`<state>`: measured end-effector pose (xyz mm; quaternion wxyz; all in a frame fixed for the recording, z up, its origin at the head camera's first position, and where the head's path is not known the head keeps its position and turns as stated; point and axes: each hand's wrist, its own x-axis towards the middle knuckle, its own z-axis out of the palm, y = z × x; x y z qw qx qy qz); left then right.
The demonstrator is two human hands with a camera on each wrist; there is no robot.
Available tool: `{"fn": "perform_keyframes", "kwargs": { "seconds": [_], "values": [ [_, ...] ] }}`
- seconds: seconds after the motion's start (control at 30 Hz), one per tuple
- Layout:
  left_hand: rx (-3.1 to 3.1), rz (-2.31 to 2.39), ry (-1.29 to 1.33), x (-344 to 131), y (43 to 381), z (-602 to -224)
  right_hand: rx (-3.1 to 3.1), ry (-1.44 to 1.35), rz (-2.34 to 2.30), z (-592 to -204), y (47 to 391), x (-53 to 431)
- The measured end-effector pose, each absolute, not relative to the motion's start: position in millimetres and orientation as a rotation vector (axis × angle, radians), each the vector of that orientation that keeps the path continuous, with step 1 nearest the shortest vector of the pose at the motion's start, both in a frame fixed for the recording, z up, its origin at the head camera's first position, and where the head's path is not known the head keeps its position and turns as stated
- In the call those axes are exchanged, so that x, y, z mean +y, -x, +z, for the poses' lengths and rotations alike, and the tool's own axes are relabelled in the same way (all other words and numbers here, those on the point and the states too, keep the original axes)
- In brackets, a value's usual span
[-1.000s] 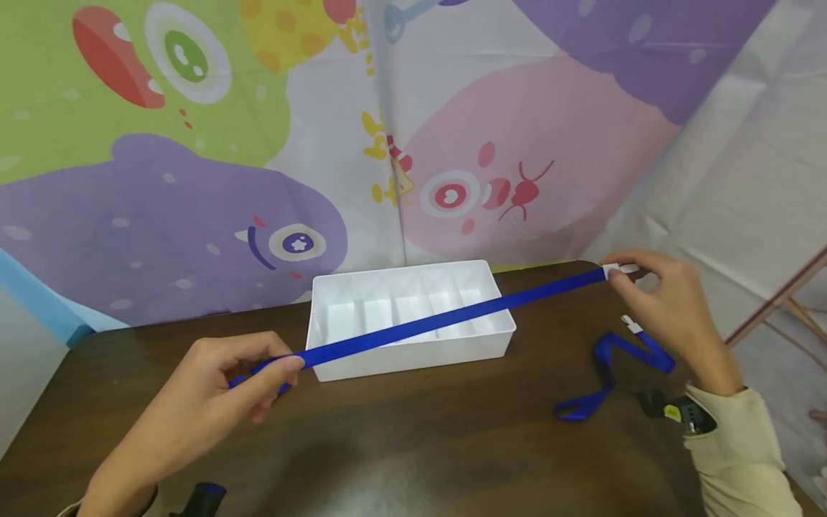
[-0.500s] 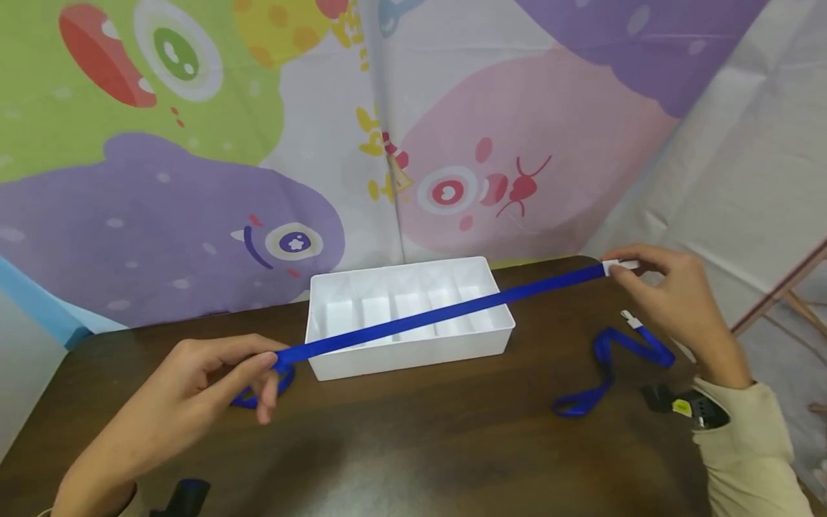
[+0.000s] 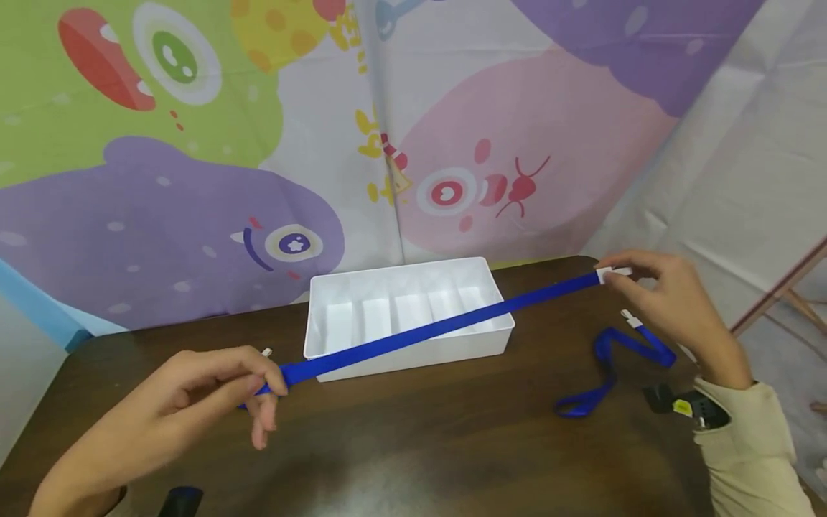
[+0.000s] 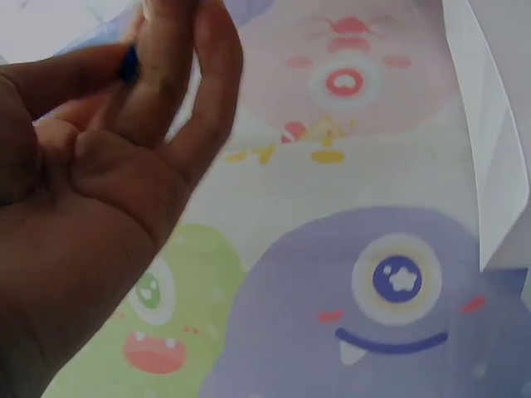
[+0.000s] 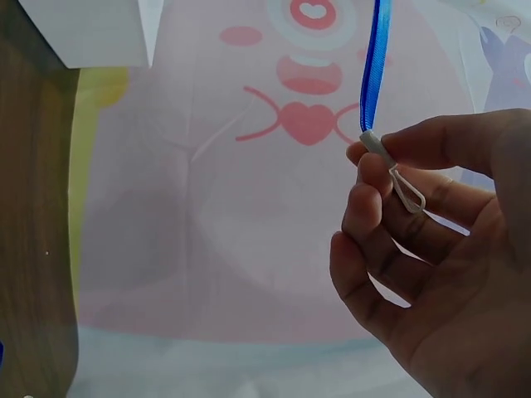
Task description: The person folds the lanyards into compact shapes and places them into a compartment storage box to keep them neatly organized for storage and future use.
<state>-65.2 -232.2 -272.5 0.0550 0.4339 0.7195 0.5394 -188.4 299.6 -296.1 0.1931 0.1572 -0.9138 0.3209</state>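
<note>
A blue lanyard (image 3: 413, 336) is stretched slantwise in front of the white compartment box (image 3: 413, 353), higher at its right end. My left hand (image 3: 194, 395) pinches the lanyard's left part between thumb and fingers; in the left wrist view a bit of blue strap (image 4: 129, 63) shows at the thumb tip. My right hand (image 3: 672, 305) pinches the white end piece (image 5: 377, 148), and a white loop clip (image 5: 408, 192) hangs from it against the fingers. Just behind the left hand a small white tip (image 3: 267, 352) peeks out, its remainder hidden by the fingers.
A second blue lanyard (image 3: 606, 366) with a white clip (image 3: 630, 319) lies crumpled on the dark wooden table (image 3: 420, 445), left of the right wrist. The box stands near the back edge, before a cartoon-printed backdrop (image 3: 304, 194). A black object (image 3: 181, 501) shows at the bottom left.
My left hand has shifted left and slightly down along the strap, and a white tip has come into sight behind it. My right hand keeps its pinch, almost still.
</note>
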Motion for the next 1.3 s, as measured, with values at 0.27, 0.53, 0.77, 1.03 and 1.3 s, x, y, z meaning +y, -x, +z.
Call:
{"fn": "perform_keyframes", "kwargs": {
  "seconds": [0.27, 0.53, 0.77, 1.03, 1.3],
  "values": [
    [1.931, 1.753, -1.321, -238.2, 59.7, -269.1, -2.605, -0.461, 0.917, -295.2, 187.2, 298.7],
    [1.982, 1.757, -1.291, -232.4, 57.7, -267.3, -2.683, -0.482, 0.903, -297.6, 192.8, 301.2],
    [2.038, 1.737, -1.352, -226.0, 63.6, -271.1, -2.729, -0.469, 0.881, -301.3, 196.0, 302.5],
    [2.284, 1.779, -1.300, -226.0, 60.9, -275.0, -2.782, -0.463, 0.891, -299.5, 196.3, 301.2],
    [1.827, 2.094, -1.431, -219.6, 65.5, -277.7, -2.777, -0.552, 0.948, -298.5, 192.8, 296.2]
  ]
}}
